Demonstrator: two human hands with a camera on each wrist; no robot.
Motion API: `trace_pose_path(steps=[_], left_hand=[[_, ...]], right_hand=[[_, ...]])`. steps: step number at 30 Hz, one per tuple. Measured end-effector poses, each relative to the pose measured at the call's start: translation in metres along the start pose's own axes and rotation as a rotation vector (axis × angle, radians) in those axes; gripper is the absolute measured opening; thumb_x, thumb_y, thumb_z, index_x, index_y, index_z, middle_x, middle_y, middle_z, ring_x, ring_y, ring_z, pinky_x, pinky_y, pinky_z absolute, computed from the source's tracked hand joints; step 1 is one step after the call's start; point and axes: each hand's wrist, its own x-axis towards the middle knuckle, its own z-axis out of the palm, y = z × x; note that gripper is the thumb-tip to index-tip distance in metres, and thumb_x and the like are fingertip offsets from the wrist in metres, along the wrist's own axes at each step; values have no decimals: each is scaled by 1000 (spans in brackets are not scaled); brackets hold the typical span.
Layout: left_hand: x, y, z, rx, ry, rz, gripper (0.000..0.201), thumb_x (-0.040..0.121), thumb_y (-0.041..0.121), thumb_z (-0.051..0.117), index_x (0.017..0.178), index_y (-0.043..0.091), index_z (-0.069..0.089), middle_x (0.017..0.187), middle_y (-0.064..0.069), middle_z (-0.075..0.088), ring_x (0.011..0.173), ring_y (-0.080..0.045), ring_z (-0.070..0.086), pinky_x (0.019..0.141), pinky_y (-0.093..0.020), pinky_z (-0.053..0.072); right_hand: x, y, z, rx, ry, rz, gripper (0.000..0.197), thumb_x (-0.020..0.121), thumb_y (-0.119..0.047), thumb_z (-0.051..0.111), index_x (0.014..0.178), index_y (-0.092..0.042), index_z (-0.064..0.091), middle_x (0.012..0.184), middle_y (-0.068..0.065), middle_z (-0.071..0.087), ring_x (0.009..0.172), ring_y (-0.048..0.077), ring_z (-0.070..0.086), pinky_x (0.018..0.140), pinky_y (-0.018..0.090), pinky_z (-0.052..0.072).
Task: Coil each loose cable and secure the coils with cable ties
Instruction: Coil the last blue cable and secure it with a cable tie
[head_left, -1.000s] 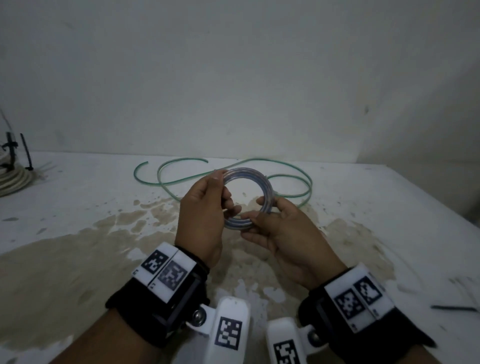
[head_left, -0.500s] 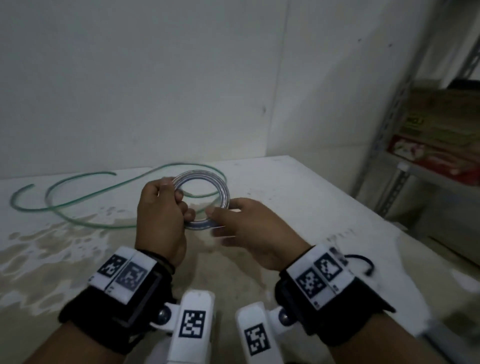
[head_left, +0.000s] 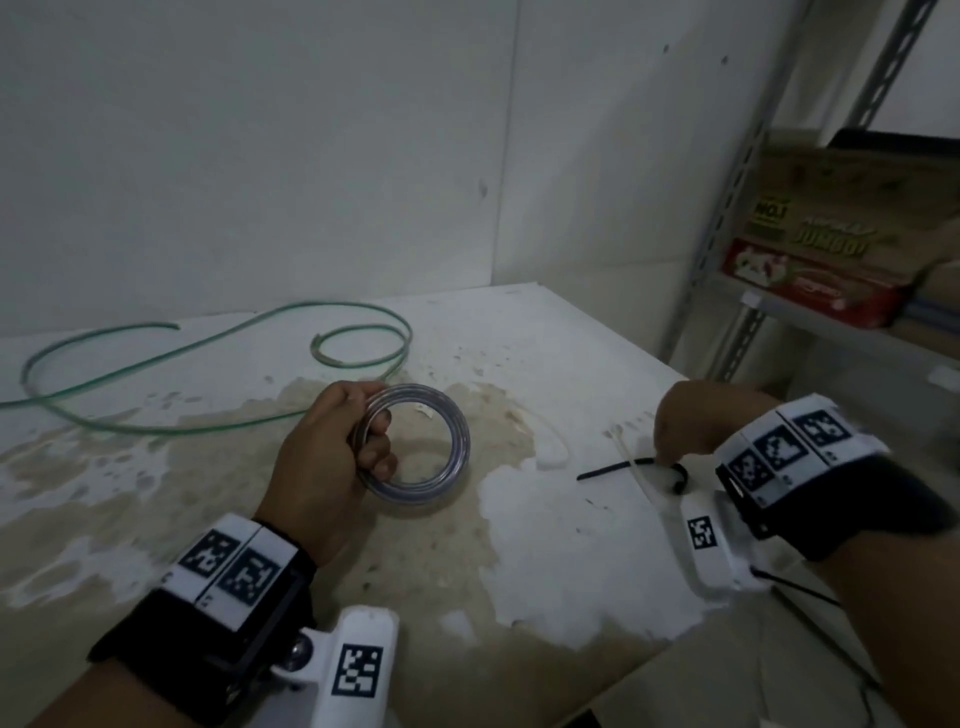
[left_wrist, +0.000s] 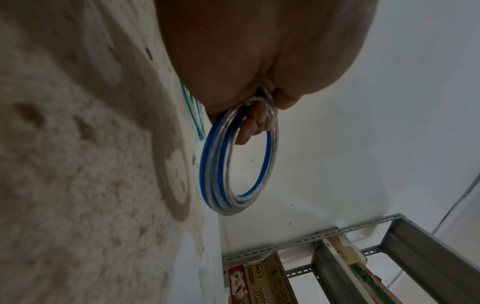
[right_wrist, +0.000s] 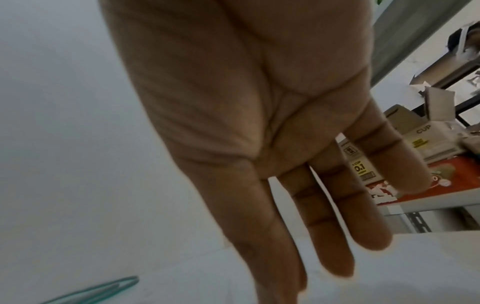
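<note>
Two cables: coiled clear cable (head_left: 415, 441), loose green cable (head_left: 208, 343). Two ties: black tie (head_left: 631, 467), white tie (head_left: 631, 462).

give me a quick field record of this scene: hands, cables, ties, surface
left hand: grips the coiled clear cable, held above the table
right hand: fingers straight, reaching down at the ties
black cable tie: lies on the table, crossed by a white cable tie
green cable: loose, uncoiled, at the back
table: white, with brown stains
coil tied: not yet
</note>
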Motion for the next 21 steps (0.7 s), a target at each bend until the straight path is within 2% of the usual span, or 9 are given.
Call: trace_pose_path(steps=[3,4,5,6,10,12,15,18,21], left_hand=[[-1,-1,0,-25,-29,1,30,103,12,27,88,7,52,63,-3,46,40,-9,31,40,-19,32],[-2,-1,1,-26,-36,3,30,103,11,27,87,7,52,62,-3,46,40,-9,31,40,-19,32],[-2,-1,1,-26,-38,4,30,103,10,27,87,7,52,62,-3,47,40,-9,31,40,-18,32],[-2,-1,1,-27,-37,4,30,102,10,26,87,7,52,62,-3,47,39,-9,31,40,-18,32],[0,-1,-2,-21,-12,-3,29,103,10,26,89,7,52,63,-5,45,40,-9,31,39,-19,32],[1,-1,-4,-22,-4,-9,30,103,10,26,89,7,52,64,-5,45,40,-9,31,39,-19,32],[1,-1,-5,-23,3,-17,30,103,9,26,88,7,52,64,-5,45,39,-9,31,39,-18,31],[0,0,-5,-24,0,-21,29,103,10,26,89,7,52,64,-5,45,39,-9,31,39,-17,31],[0,-1,-5,-23,1,-21,29,103,11,26,90,7,52,64,-5,45,39,-9,31,39,-17,32]], right_hand=[[8,2,9,-81,8,27,25,87,-32,64,77,-9,62,76,-2,52,65,10,45,54,19,34],[11,2,10,-76,0,45,26,86,-32,64,73,-10,60,70,-3,48,62,9,44,50,19,33],[13,1,10,-62,-7,58,24,85,-33,66,77,-11,63,70,-3,49,63,9,46,49,19,33],[15,0,11,-50,-8,52,22,83,-34,67,84,-12,65,73,-2,52,66,11,49,50,19,35],[22,-2,11,-66,-4,35,32,85,-29,65,108,-6,66,100,5,60,88,17,55,71,23,40],[22,-1,14,-110,21,46,35,89,-25,61,117,-5,61,111,7,59,101,18,57,76,23,40],[26,5,22,-149,80,33,45,92,-27,55,132,-8,49,137,7,49,125,19,47,99,27,36],[29,15,28,-211,77,23,52,91,-35,54,136,-10,44,143,5,42,129,19,42,105,30,33],[29,19,34,-279,162,-15,53,90,-38,52,136,-12,44,143,4,41,128,18,43,106,31,35]])
